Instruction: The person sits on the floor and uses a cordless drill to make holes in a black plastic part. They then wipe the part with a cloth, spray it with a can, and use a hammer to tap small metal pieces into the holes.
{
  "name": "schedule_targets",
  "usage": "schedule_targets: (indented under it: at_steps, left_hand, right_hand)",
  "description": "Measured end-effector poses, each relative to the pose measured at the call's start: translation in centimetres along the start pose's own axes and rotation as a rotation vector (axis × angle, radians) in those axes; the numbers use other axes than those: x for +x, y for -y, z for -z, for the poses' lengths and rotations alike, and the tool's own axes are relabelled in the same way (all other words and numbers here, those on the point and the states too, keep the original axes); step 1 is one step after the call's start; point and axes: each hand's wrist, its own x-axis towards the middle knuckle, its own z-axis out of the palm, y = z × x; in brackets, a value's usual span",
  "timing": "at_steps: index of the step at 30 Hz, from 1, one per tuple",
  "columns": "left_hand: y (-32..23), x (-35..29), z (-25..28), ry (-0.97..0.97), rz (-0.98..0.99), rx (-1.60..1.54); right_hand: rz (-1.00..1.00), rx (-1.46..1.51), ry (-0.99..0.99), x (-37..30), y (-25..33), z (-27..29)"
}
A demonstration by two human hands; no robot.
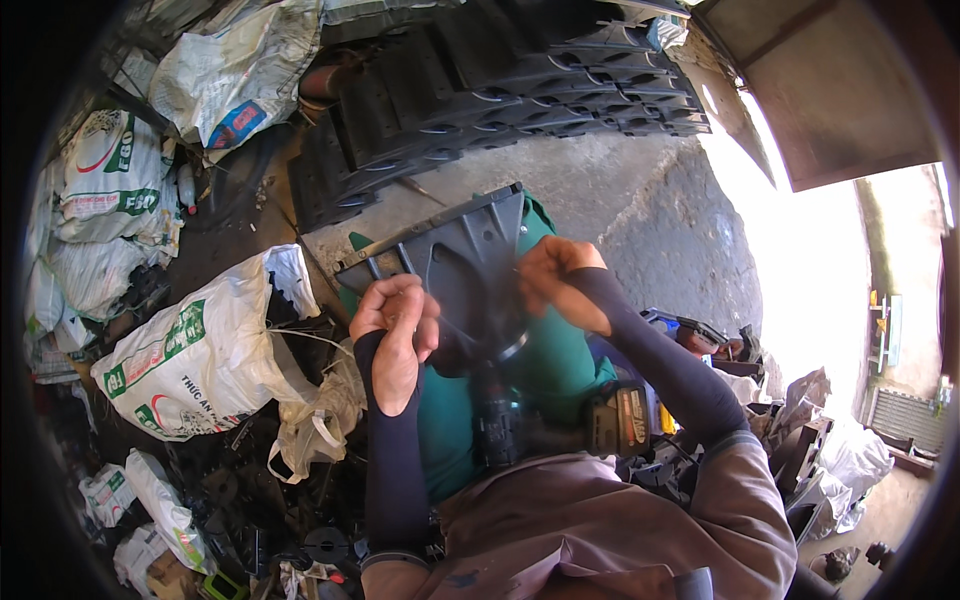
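Observation:
A dark grey moulded plastic panel [480, 250] with a straight ribbed edge and a rounded recess lies across my green-trousered thighs. Over its left side is my left hand [395, 325], its fingers curled in with the thumb against them. My right hand [565, 280] is above the panel's right side, fingers bent together and partly blurred. Whether either hand pinches a small piece cannot be made out. On my lap, just below the panel, rests a black cordless drill [497, 425], its battery pack [618, 420] toward my right. Neither hand touches the drill.
Stacked black plastic panels [510, 100] stand ahead on the concrete floor [690, 220]. To my left are white printed sacks [200, 345] and a heap of dark parts [230, 500]. Tools and a cased item [690, 330] lie at my right, near plastic bags [840, 460].

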Motion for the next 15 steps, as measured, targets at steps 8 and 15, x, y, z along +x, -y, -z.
schedule_targets:
  at_steps: [8,15]
  left_hand:
    - [0.0,-0.2,-0.5,-0.029,-0.02,0.027]
    - [-0.4,-0.2,-1.1,-0.08,0.01,-0.006]
  right_hand:
    - [-0.01,-0.236,0.007,0.3,2.0,0.1]
    - [0.213,-0.385,-0.071,0.0,0.6,-0.2]
